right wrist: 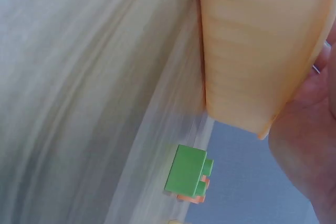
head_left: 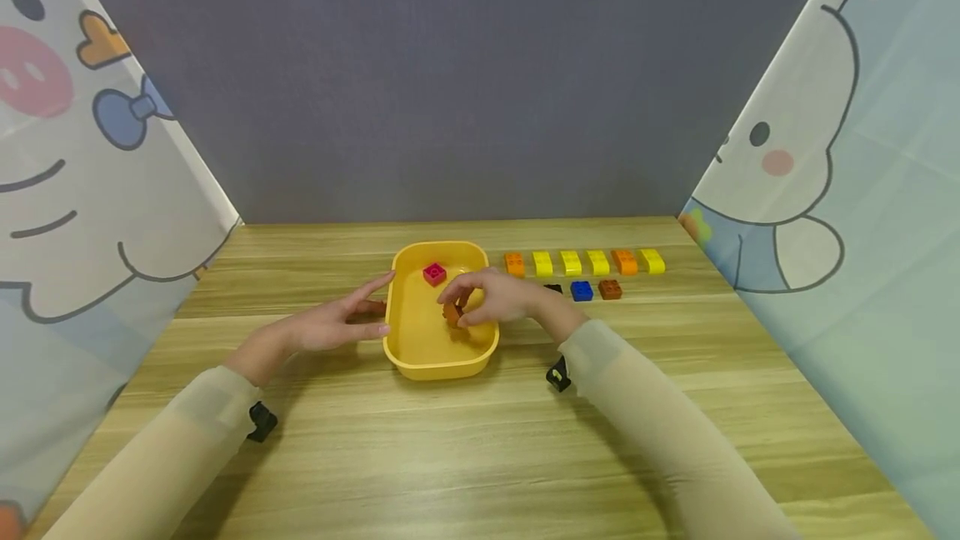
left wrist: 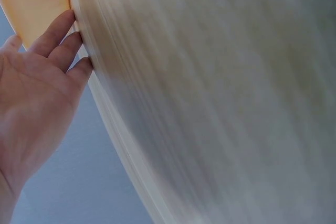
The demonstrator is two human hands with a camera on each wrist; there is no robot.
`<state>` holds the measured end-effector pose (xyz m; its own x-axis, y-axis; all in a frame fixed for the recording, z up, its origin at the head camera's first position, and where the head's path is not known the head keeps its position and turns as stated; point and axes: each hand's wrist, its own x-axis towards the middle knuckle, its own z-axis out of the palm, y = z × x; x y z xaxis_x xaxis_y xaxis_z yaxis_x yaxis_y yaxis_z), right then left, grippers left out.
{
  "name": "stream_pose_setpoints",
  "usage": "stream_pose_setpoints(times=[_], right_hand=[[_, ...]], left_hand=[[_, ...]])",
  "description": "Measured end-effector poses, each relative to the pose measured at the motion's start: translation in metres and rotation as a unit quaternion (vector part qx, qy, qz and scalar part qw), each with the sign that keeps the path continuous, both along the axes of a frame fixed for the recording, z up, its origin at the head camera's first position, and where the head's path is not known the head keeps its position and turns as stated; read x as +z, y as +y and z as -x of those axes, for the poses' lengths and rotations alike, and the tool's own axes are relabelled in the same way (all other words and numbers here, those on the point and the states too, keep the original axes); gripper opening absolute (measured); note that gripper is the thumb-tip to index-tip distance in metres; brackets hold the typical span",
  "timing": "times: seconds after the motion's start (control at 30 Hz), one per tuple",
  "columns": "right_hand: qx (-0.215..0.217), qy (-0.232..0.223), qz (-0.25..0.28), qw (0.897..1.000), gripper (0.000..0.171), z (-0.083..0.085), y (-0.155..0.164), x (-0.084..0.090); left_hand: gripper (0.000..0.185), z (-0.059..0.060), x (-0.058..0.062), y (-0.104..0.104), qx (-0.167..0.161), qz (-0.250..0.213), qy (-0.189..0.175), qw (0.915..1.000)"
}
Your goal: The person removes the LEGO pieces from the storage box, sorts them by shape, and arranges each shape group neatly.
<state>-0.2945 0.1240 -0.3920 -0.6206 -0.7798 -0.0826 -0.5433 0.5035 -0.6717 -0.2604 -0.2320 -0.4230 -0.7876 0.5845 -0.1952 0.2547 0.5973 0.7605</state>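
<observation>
A yellow plastic bin (head_left: 441,371) stands on the wooden table. My right hand (head_left: 495,294) reaches over its right wall and pinches an orange-brown toy brick (head_left: 452,314) low inside, between thumb and fingers. A pinkish-red brick (head_left: 434,274) lies toward the back of the bin. At the bin's left side, my left hand (head_left: 330,327) is spread, fingertips and thumb right at the wall. The left wrist view shows those straight fingers (left wrist: 65,51) beside the bin's side (left wrist: 39,3). In the right wrist view the right hand (right wrist: 307,124) is partly cut off, its fingertips hidden by the bin.
Right of the bin, a back row holds orange and yellow bricks (head_left: 571,262). In front of them sit a blue brick (head_left: 581,291), a brown brick (head_left: 610,289) and a dark brick (head_left: 553,287) partly behind the right wrist. A grey wall (head_left: 457,90) rises behind the table.
</observation>
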Motion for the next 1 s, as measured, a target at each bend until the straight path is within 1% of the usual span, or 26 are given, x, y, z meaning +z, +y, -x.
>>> stream_pose_setpoints(times=[0.07, 0.17, 0.3, 0.47, 0.57, 0.63, 0.7, 0.83, 0.93, 1.0], right_hand=[[-0.009, -0.019, 0.032, 0.999, 0.048, 0.000, 0.003, 0.001], [-0.024, -0.015, 0.060, 0.998, 0.051, 0.000, 0.007, 0.004], [-0.038, -0.008, 0.091, 0.995, 0.045, -0.005, 0.015, 0.011], [-0.039, -0.036, 0.153, 0.987, 0.040, -0.014, 0.030, 0.018], [-0.041, -0.044, 0.179, 0.982, 0.039, -0.019, 0.043, 0.021], [-0.049, -0.041, 0.185, 0.981, 0.038, -0.022, 0.055, 0.022], [-0.064, -0.031, 0.178, 0.981, 0.038, -0.026, 0.069, 0.024], [-0.110, 0.026, 0.140, 0.984, 0.042, -0.031, 0.102, 0.027], [-0.149, 0.061, 0.116, 0.980, 0.044, -0.032, 0.131, 0.028], [-0.172, 0.062, 0.113, 0.977, 0.043, -0.033, 0.151, 0.028]], left_hand=[[0.097, 0.000, 0.001, 0.001, 0.000, 0.000, 0.000, 1.0000], [0.097, 0.001, 0.001, 0.001, -0.003, 0.002, 0.004, 1.0000], [0.097, 0.001, 0.001, 0.001, -0.004, 0.004, 0.004, 1.0000], [0.096, 0.001, 0.001, 0.001, -0.004, 0.002, 0.006, 1.0000], [0.096, 0.001, 0.001, 0.000, -0.004, 0.000, 0.006, 1.0000], [0.096, 0.001, 0.000, 0.000, -0.005, 0.000, 0.007, 1.0000], [0.096, 0.001, 0.000, 0.000, -0.006, 0.002, 0.008, 0.9999], [0.096, 0.001, 0.000, 0.000, -0.004, 0.007, 0.008, 0.9999], [0.097, 0.002, 0.000, 0.000, -0.003, 0.008, 0.005, 1.0000], [0.097, 0.002, 0.000, 0.000, -0.003, 0.010, 0.004, 0.9999]])
